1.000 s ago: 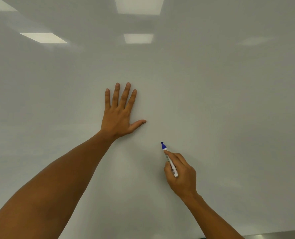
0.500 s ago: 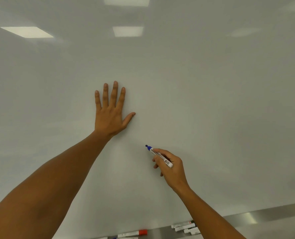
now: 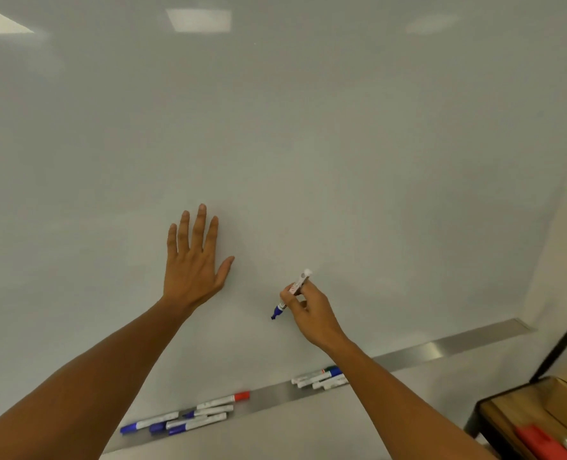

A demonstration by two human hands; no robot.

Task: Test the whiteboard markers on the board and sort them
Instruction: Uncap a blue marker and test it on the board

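Marker (image 3: 292, 295), blue-tipped and uncapped, sits in the right hand (image 3: 308, 313) just off the whiteboard (image 3: 342, 144), tip pointing down and left, its white tail end up. The thumb and fingers pinch the barrel near the middle; whether the tip touches the surface cannot be told, and no ink mark shows on the whiteboard around it. The left hand (image 3: 192, 263) lies flat against the whiteboard to the left of the marker and a little above it, fingers spread wide, holding nothing.

Below the marker, along the metal tray (image 3: 441, 348) at the whiteboard's bottom edge, two heaps of pens lie apart: a left group (image 3: 189, 416) with blue caps and one red, below and to the left of the marker, and a right group (image 3: 318, 378) almost straight under it, partly hidden by the right forearm.

The step in hand appears to be sorting this pen after its trial stroke. To do it well, decide first whether it wrote; a bare surface suggests it is dry, though a faint line could be lost in the glare. Turning the tip away from the palm would keep ink off the skin. Lay it parallel with its chosen heap so it does not roll off the tray, and keep the two heaps clearly apart.
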